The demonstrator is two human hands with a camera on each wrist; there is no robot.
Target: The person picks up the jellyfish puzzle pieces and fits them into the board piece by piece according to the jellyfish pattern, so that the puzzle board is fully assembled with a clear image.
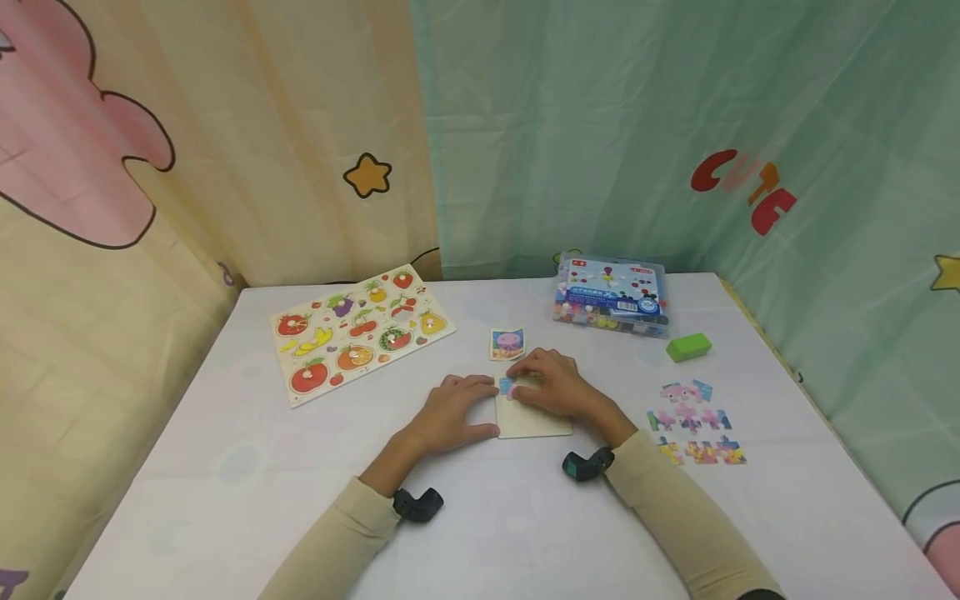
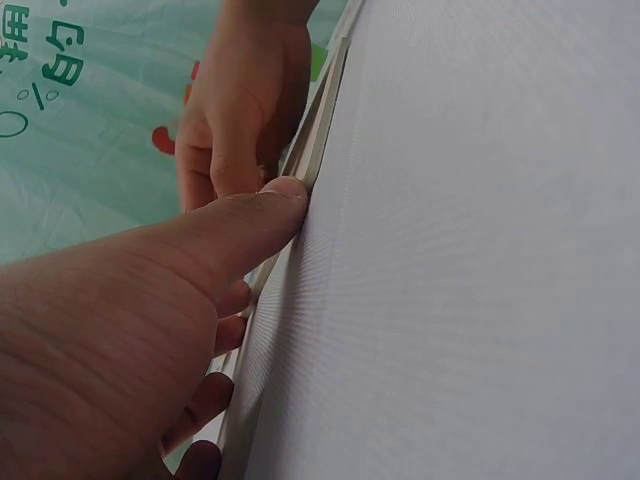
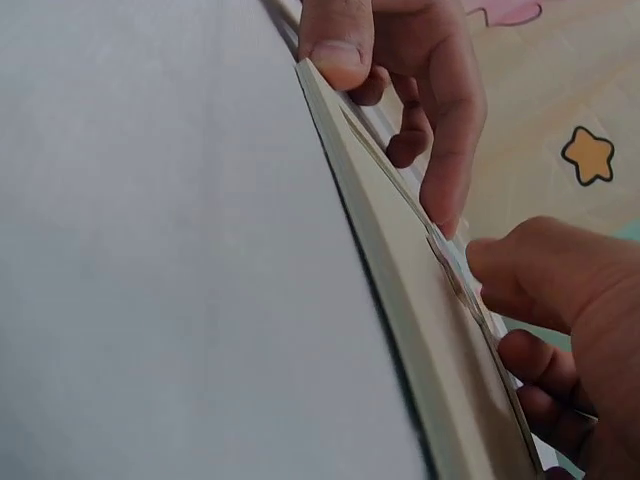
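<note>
A pale square puzzle tray (image 1: 536,422) is laid flat on the white table (image 1: 495,517), in front of the person, and is reached by both hands. Its left side is touched by the left hand (image 1: 452,414): the thumb is set at the near left corner, the fingertips are placed farther up that edge, and thumb and fingers are spread apart. In the tray's far left corner, 1 printed puzzle piece (image 1: 505,387) is seen under the fingers of the right hand (image 1: 557,385); whether it is pinched or only pressed cannot be told. The 2 hands are kept near each other.

Just beyond the tray, a small picture card (image 1: 507,342) is placed. To the right, loose puzzle pieces (image 1: 686,410) are arranged in 3 rows, and behind them a green block (image 1: 688,347) is seen near a clear plastic box (image 1: 611,296). At the far left, a fruit board (image 1: 347,340) is set at a slant. The table is backed by a printed curtain (image 1: 525,125).
</note>
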